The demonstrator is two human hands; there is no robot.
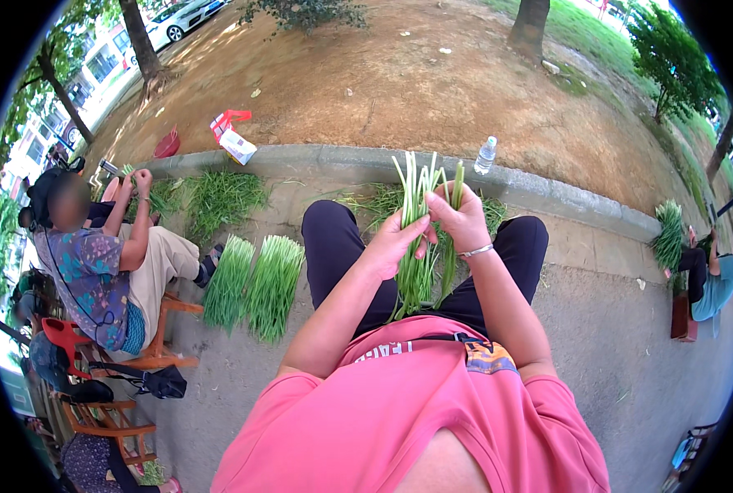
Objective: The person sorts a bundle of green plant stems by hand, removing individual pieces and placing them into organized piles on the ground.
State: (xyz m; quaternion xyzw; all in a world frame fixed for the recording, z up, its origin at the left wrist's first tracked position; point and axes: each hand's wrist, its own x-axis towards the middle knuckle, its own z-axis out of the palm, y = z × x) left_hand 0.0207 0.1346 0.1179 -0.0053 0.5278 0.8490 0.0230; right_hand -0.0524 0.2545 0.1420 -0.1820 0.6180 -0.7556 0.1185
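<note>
Between my knees I hold up long green stalks with pale ends, their leaves hanging over my lap. My left hand (399, 241) is closed around the main bunch (417, 189). Just above it to the right, my right hand (457, 215), with a bracelet at the wrist, pinches a few separated stalks (457, 177) beside that bunch. Loose greens (370, 201) lie on the pavement beyond my legs. Two neat piles of stalks (231, 279) (274, 283) lie on the ground to my left.
A co-worker (91, 263) sits on a wooden chair (177, 333) at left; another person (712, 287) sits far right. A curb (564, 189) crosses ahead with a water bottle (486, 156). A red-and-white bag (235, 140) lies beyond it, on dirt. A black bag (165, 380) is at lower left.
</note>
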